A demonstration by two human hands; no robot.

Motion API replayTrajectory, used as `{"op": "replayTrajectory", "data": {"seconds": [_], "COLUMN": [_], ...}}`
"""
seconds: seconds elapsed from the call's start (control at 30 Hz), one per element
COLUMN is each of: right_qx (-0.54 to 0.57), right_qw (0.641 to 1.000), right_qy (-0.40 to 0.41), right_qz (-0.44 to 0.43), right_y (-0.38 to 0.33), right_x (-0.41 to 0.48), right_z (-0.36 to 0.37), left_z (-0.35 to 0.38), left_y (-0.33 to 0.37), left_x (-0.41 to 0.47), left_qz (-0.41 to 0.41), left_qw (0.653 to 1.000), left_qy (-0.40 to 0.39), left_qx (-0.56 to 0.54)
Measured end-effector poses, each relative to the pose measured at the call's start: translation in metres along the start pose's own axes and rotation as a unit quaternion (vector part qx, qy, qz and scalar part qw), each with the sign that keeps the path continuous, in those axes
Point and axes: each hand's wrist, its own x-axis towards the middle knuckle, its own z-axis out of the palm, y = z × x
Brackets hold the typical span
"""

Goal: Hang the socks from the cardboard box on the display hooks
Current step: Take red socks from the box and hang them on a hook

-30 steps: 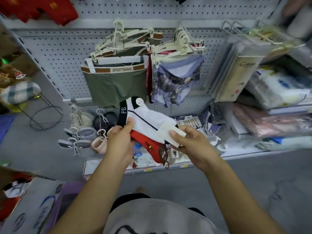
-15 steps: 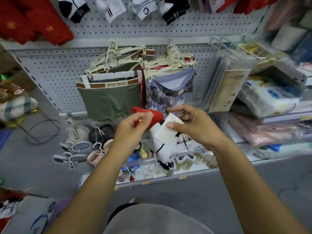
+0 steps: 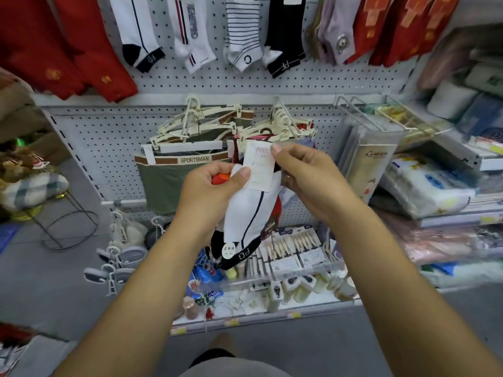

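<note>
- Two hands are readying a pair: left hand (image 3: 215, 186) is gripping the white PG sock (image 3: 250, 213) and a red sock (image 3: 219, 178), right hand (image 3: 304, 175) is pinching the paper tag (image 3: 258, 170).
- Next is probably lifting the tag to the hanging socks (image 3: 239, 36) at twelve o'clock.

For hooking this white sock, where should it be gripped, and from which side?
By the card at its top, pinched from the sides, as the left hand and right hand do. The sock hangs limp, cuff down; the flat card is likely its firmest part.
</note>
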Motion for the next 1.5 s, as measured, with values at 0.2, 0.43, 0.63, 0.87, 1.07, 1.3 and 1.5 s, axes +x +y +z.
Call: {"op": "replayTrajectory", "data": {"seconds": [0.2,0.43,0.63,0.87,1.07,1.3,1.5], "right_qx": [-0.03,-0.028,-0.036,-0.065,-0.045,-0.042,-0.053], "right_qw": [0.998,0.991,0.986,0.979,0.979,0.98,0.979], "right_qy": [-0.013,0.05,0.07,0.058,0.044,0.067,0.095], "right_qz": [-0.046,-0.117,-0.146,-0.185,-0.195,-0.184,-0.173], "right_y": [-0.03,-0.076,-0.103,-0.121,-0.121,-0.111,-0.095], "right_x": [0.033,0.094,0.155,0.227,0.267,0.287,0.278], "right_z": [0.021,0.048,0.059,0.099,0.142,0.15,0.123], "left_z": [-0.01,-0.035,-0.065,-0.109,-0.14,-0.136,-0.123], "left_y": [0.033,0.074,0.096,0.106,0.1,0.099,0.076], "left_x": [0.033,0.101,0.179,0.245,0.267,0.272,0.27], "left_qz": [0.06,0.116,0.151,0.191,0.219,0.139,0.151], "left_qw": [0.997,0.985,0.97,0.953,0.946,0.972,0.971], "left_qy": [0.045,0.128,0.183,0.236,0.239,0.148,0.18], "left_qx": [-0.013,-0.024,-0.052,0.004,0.026,-0.121,-0.03]}}
